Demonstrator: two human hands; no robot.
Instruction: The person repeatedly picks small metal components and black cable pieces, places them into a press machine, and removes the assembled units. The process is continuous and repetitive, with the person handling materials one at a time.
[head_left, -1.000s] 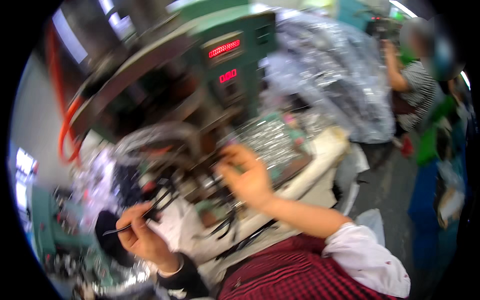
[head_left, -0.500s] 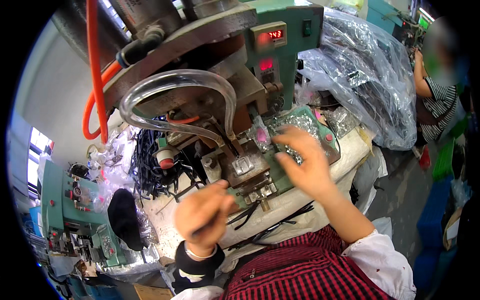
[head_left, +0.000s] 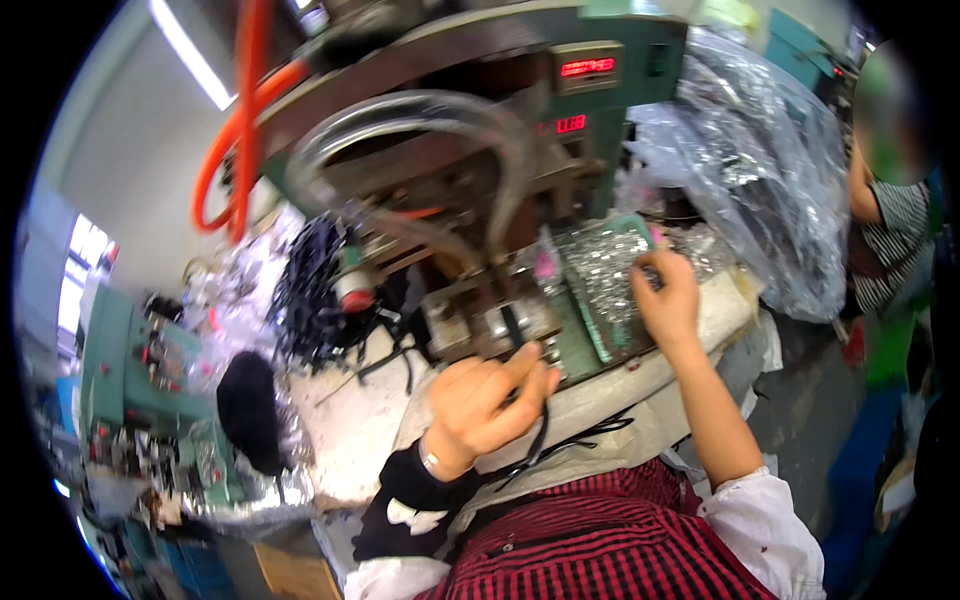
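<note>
In my left hand (head_left: 490, 405) a thin black strap (head_left: 540, 437) is pinched. One end of it reaches forward over the small metal die (head_left: 520, 318) of a green press, and its tail hangs below my fingers. To the right, my right hand (head_left: 672, 300) is curled, thumb and fingers drawn together, at the right edge of a tray (head_left: 597, 342) of small shiny metal pieces (head_left: 603, 275). What those fingertips hold or touch is hidden.
A clear tube (head_left: 400, 105) loops above the die. A red button (head_left: 354, 292) and a bundle of black straps (head_left: 305, 290) are on the left. More straps (head_left: 590, 432) lie by the front edge. Clear plastic bags (head_left: 760, 180) rise at the right; a person (head_left: 890, 230) is beyond.
My left hand has moved forward and right to the die, bringing the black strap over it. My right hand has gone from beside the die to the tray's right edge, its fingers curling in.
</note>
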